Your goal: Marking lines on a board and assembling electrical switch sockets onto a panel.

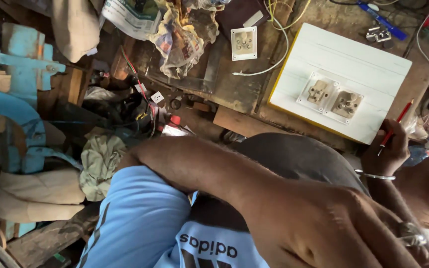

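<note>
A white board (353, 69) with a yellow edge is lying flat on the cluttered wooden worktop (234, 92), its face showing faint parallel grooves. Two socket backs (329, 98) are sitting on it side by side and touching, both off-white and grimy, each showing brass-coloured metal parts in the middle. A third socket (244, 43), square and cream, is lying face up on the worktop well apart from the board, near a pale cable (274, 59) that is curling past it. One hand (391, 149) is gripping a red pencil (395, 128) just beside the board's lower right corner, the fingers clenched around its lower part while the upper end is pointing up over the board's edge; a thin metal bangle (375, 175) is circling that wrist. Whether this is the wearer's own hand or another person's is hard to tell, since a second person is sitting close at the right edge. A large hand (323, 223) is filling the foreground, very near the camera and blurred; a ring (410, 233) is showing on one finger, and I cannot tell whether it is grasping anything. Its bare forearm is crossing over a light blue shirt (140, 218). One blue pen (383, 21) is lying at the top, and crumpled newspaper (175, 34) is piling up beside the third socket.
</note>
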